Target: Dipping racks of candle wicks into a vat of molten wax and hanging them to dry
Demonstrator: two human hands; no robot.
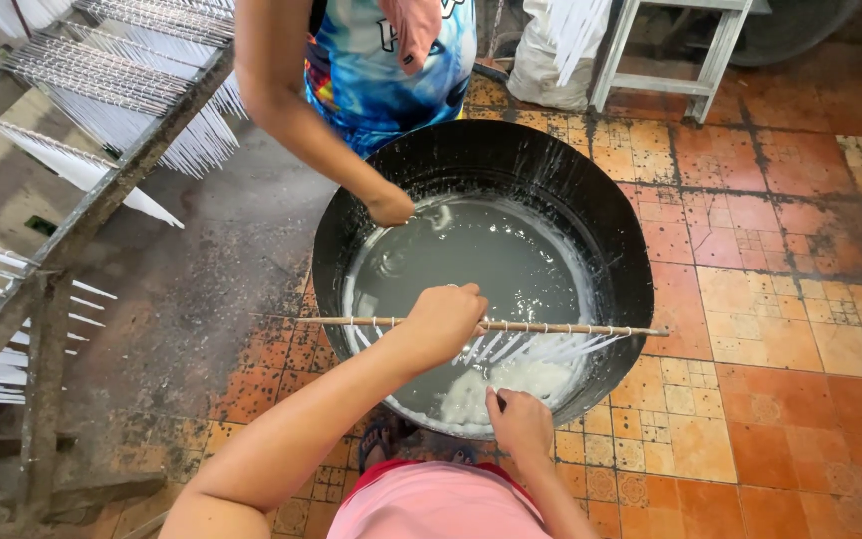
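Tiled floor, black basin (611,215); stick (551,327) horiz., left-right, in left hand (443,321) grip.

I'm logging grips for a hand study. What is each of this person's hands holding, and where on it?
The left hand grips the wooden stick near its middle. The right hand pinches something small at the pan's near rim; what cannot be told.

1. One package only: a white, bulging woven-plastic sack (541,65) is sitting on the floor at the top centre of the view.
2. It is standing behind the big round black metal basin (641,250), just left of the pale grey metal-framed stool (700,60).
3. A bundle of thin white sticks (576,30) is hanging over its upper right part.
4. No labels, signs or screens are showing.
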